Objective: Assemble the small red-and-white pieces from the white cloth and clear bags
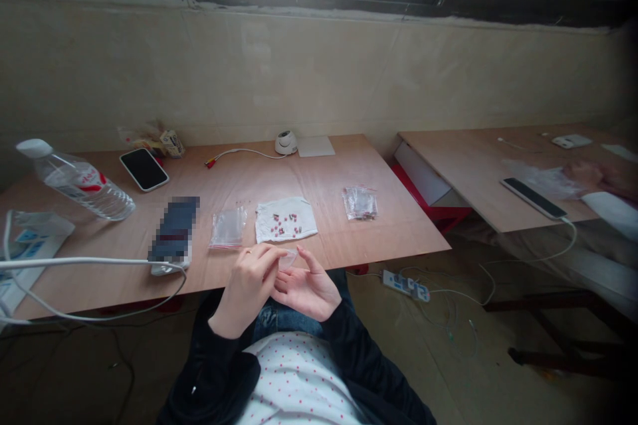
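Clear plastic piece (pixel 288 260) sits narrowly pinched in my left hand (pixel 246 292); my right hand (pixel 305 289), open wide, lies at its five o'clock. Light fingertip pressure suits it.

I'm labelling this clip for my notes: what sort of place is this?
Probably a makeshift small-parts workroom: bare plywood tables under a window, small red-and-metal parts laid on a white cloth, clear zip bags, and a power strip on the floor.
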{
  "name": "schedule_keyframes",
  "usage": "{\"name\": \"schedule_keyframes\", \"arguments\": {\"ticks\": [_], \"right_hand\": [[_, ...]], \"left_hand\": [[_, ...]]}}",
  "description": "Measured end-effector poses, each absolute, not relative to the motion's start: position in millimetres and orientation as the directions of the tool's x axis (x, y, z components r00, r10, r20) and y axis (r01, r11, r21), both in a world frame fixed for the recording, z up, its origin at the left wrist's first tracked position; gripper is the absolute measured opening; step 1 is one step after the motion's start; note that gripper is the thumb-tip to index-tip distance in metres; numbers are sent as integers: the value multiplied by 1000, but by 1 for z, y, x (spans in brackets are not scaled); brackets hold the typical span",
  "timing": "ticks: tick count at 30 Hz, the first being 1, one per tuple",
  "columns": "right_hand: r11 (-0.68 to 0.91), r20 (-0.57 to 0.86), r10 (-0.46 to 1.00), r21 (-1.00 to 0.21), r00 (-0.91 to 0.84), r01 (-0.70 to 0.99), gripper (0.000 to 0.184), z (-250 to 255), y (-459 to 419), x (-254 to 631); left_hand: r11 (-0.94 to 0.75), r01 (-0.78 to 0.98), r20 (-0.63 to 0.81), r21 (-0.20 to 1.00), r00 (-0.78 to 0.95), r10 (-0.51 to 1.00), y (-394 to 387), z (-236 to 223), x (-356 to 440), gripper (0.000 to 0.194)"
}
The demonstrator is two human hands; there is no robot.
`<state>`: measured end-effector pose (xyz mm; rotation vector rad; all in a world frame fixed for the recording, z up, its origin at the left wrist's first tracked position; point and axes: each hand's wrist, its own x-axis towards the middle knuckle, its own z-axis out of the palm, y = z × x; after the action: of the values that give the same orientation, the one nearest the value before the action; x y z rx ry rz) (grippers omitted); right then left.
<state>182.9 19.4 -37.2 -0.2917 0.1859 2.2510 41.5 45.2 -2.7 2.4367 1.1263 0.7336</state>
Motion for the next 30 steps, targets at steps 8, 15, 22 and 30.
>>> {"name": "schedule_keyframes", "arguments": {"ticks": [8, 15, 22, 30], "right_hand": [[-611, -330, 751, -21, -572, -791, 26, -40, 19, 179], [-609, -315, 748, 26, -585, -793, 22, -39, 17, 175], [-620, -256, 752, 37, -607, -784, 28, -41, 17, 175], [-605, -191, 780, 14, -596, -796, 28, -44, 18, 175]], "left_hand": [[-587, 683, 237, 435, 542, 806, 45, 0, 45, 18], [-552, 762, 286, 339, 475, 832, 44, -4, 47, 14], [-548, 766, 316, 335, 457, 831, 43, -4, 47, 15], [-562, 758, 276, 330, 492, 826, 44, 1, 46, 28]]}}
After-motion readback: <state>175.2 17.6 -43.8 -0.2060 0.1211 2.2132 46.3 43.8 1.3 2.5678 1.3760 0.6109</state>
